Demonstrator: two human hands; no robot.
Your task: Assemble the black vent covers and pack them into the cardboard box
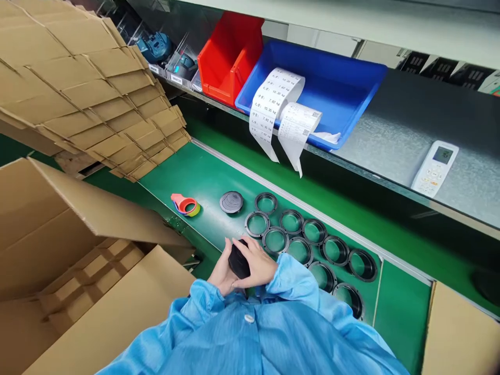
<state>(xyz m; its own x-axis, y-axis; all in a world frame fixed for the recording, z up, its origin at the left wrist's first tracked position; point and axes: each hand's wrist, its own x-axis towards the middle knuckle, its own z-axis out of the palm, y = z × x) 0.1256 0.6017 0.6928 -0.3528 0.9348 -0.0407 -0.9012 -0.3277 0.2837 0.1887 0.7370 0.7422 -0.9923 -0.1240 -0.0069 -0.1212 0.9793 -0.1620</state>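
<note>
Both my hands clasp one round black part [238, 262] just above the green bench [203, 177]. My left hand [222, 271] cups it from the left and below. My right hand [255, 264] wraps over its right side. Blue sleeves cover both arms. Right of my hands lie several black rings [275, 240] in two rows on the green surface. A flat black disc [231, 202] lies apart, further back.
A stack of coloured tape rolls [186, 205] lies left of the disc. An open cardboard box [78, 271] with dividers stands at left, with stacked cardboard dividers [86, 88] behind it. On the shelf: a red bin [230, 54], a blue tray [336, 83] with printed paper strips [273, 109], and a white remote [435, 167].
</note>
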